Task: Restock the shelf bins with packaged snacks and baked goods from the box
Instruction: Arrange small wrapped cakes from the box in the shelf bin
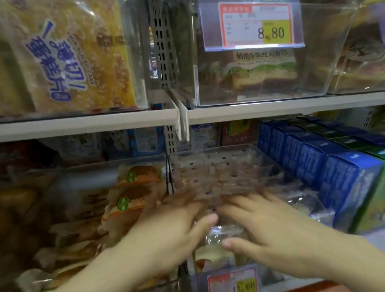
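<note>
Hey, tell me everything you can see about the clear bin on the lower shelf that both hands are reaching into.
The clear bin is transparent plastic, open-topped, standing upright on the lower shelf between orange-labelled buns on its left and blue boxes on its right. A red-and-yellow price tag sits on its front edge. Clear-wrapped packets lie inside. The left hand and right hand reach in over them, fingers extended; contact is blurred.
</note>
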The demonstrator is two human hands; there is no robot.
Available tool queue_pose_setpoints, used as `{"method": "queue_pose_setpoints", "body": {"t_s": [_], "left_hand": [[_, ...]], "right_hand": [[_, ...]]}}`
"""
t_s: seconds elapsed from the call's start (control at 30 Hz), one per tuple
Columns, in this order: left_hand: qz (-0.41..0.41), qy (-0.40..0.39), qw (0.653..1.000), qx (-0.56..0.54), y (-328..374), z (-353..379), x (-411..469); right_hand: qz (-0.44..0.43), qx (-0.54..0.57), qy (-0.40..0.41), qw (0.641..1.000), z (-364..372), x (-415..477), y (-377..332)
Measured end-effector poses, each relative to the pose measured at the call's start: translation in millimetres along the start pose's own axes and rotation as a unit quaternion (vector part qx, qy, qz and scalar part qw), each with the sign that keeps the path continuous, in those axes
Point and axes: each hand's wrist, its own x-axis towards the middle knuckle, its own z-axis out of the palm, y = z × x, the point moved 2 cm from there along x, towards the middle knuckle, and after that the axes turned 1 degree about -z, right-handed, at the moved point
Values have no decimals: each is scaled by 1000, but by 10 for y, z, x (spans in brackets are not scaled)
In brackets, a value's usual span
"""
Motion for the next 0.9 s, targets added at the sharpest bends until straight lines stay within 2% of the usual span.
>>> {"method": "queue_pose_setpoints", "body": {"t_s": [0.03, 0.1, 0.3, 0.37, 0.4, 0.47, 0.5, 0.6, 0.67, 0.8, 0.9], "left_hand": [[-10, -26, 998, 58, 31, 41, -85], [-26, -23, 991, 133, 37, 82, -140], [-59, 41, 979, 193, 152, 12, -101], [-61, 69, 978, 185, 240, 23, -137], [-46, 109, 977, 175, 295, 34, -153], [11, 199, 964, 174, 442, 104, -167], [37, 223, 959, 171, 517, 173, -160], [65, 182, 970, 149, 798, 381, -93], [72, 165, 970, 166, 909, 517, -10], [95, 198, 961, 168, 911, 638, 128], [145, 233, 949, 157, 852, 637, 164]], "right_hand": [[-14, -32, 27, 999, 96, -36, -13], [-4, -59, 51, 997, 250, -29, 1], [-14, -23, 75, 997, 227, 66, -29], [-17, 12, 145, 989, 114, -93, -16], [-8, 18, 196, 980, 63, -205, 27], [37, 33, 283, 958, 85, -460, 231], [65, 32, 303, 950, 151, -567, 338], [133, -17, 258, 957, 454, -773, 602], [143, -25, 223, 964, 613, -830, 708], [143, 1, 284, 948, 637, -795, 761], [154, 5, 309, 938, 625, -737, 755]]}}
